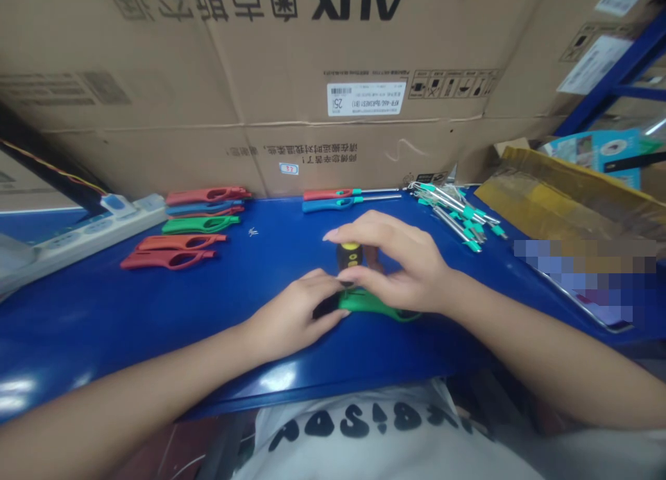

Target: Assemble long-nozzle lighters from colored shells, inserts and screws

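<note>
My right hand is wrapped round a short black and yellow screwdriver, held upright over a green plastic lighter casing. The casing lies flat on the blue table near its front edge. With thumb and fingers, my left hand grips the left end of that casing. The screwdriver's tip is against or just above the green surface; the exact contact is too small to tell.
Red, blue and green casings lie at the back left, beside a white power strip. Two lighters with metal rods lie at the back middle, with a pile of rods to their right. A large cardboard box stands behind.
</note>
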Motion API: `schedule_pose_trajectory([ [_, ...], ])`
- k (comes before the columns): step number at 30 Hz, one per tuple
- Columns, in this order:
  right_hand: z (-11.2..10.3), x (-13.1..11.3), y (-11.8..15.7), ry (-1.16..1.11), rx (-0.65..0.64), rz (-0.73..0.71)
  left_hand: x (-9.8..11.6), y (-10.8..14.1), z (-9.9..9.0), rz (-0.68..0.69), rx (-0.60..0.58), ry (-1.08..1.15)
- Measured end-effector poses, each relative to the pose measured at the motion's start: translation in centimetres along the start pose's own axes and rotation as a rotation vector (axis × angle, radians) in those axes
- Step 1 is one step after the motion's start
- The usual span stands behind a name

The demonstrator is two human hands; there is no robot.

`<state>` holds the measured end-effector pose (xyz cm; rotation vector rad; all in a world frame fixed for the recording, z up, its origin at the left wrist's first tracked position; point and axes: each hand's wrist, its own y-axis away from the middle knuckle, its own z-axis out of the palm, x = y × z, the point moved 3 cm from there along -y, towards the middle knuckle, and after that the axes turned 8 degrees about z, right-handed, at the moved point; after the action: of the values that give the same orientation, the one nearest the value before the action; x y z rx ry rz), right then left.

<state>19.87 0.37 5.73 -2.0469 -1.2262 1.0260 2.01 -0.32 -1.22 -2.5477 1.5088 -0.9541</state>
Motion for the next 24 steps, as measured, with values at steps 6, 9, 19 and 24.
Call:
schedule_pose_trajectory([
  [6,-3.4,2.1,-0.9,0.006,0.283,0.197,-0.2,0.1,-1.9,-0.063,-0.031,-0.065],
  [9,-6.4,4.0,-1.5,0.118,0.404,0.237,-0.7,0.2,-2.8,-0.114,-0.044,-0.156],
  [19,-15.7,11.6,2.1,0.823,0.558,0.468,-1.6,0.3,-2.8,-0.123,-0.040,-0.249],
  [24,-17.7,15.2,4.7,0.909,0.437,0.686,-1.5,0.3,-2.8,-0.140,-0.047,-0.245],
])
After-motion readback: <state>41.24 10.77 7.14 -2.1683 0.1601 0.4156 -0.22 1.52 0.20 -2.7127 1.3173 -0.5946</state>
